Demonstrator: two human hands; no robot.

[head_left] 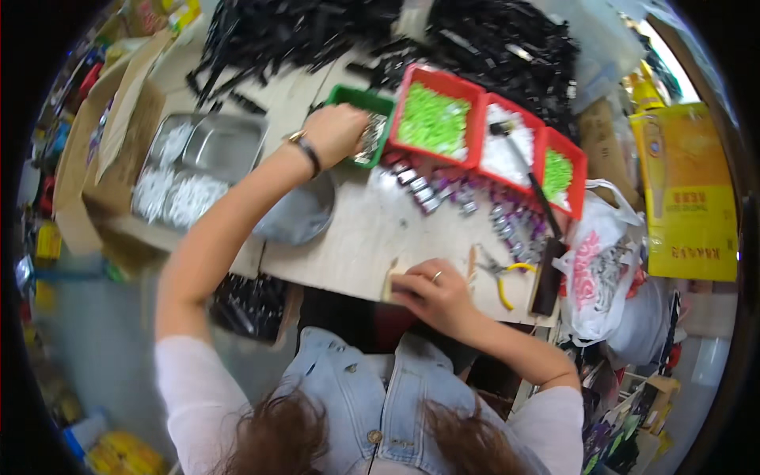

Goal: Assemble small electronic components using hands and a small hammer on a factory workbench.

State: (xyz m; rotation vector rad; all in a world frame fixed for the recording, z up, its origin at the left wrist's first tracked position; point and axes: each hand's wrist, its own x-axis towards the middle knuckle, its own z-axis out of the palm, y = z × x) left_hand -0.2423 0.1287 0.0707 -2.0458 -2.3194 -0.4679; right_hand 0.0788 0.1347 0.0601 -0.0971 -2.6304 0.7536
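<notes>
My left hand (339, 133) reaches into a green bin (380, 100) of small metal parts at the far middle of the table. Its fingertips are hidden behind the hand, so their grip does not show. At the table's front edge my right hand (443, 299) is closed, its fingers curled beside a small pale wooden block (393, 279). Whatever those fingers hold is too dark and small to make out. Yellow-handled pliers (497, 269) lie just right of that hand.
Red bins (478, 131) hold green and white pieces; a black-handled brush (538, 190) lies across them. Shiny metal parts (423, 194) sit before them. Black strips (507, 59) are heaped behind. Left are a metal tray (229, 146) and a round bowl (305, 214); right, a plastic bag (602, 261).
</notes>
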